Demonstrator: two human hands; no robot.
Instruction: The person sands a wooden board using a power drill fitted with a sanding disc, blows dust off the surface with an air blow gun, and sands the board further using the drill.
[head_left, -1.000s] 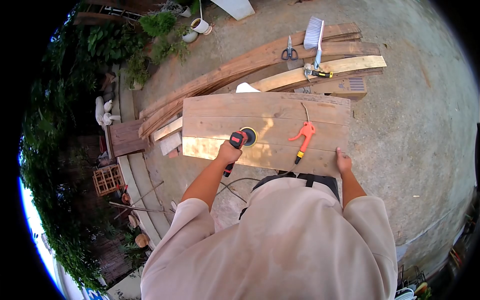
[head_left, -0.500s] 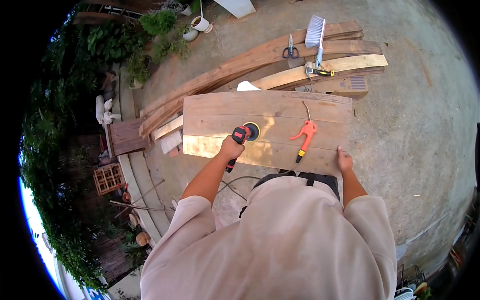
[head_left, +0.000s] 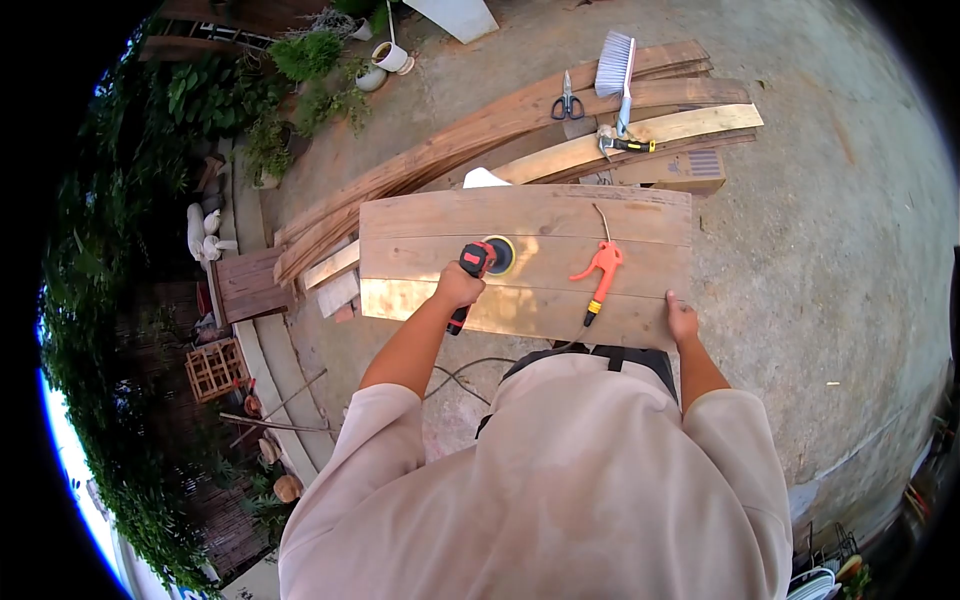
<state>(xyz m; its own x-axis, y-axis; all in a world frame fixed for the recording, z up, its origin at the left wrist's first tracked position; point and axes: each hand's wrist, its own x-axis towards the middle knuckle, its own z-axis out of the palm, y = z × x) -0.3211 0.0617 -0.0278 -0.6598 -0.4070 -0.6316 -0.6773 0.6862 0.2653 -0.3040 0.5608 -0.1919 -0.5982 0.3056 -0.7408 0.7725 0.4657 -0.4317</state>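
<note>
My left hand [head_left: 460,287] is wrapped round the grip of a red and black cordless sander [head_left: 477,259]. Its round pad with a yellow rim rests on a wooden panel [head_left: 440,215] made of joined planks, left of the panel's middle. At the panel's right edge, my right hand [head_left: 682,320] grips the near corner with the thumb on top; the other fingers are mostly hidden. Between the two hands an orange air blow gun [head_left: 603,265] lies on the panel, its thin nozzle pointing away from me and its hose running off the near edge.
Beyond the panel, long planks [head_left: 450,140] lie stacked. On them are scissors [head_left: 567,103], a brush [head_left: 615,70] and a hammer [head_left: 625,145]. A cardboard box [head_left: 690,172] sits under their right end. Potted plants [head_left: 310,55] and a wooden crate [head_left: 214,370] stand leftward.
The sander has slid a little way across the panel, away from me. My right hand keeps its grip on the corner. The whole view has shifted slightly.
</note>
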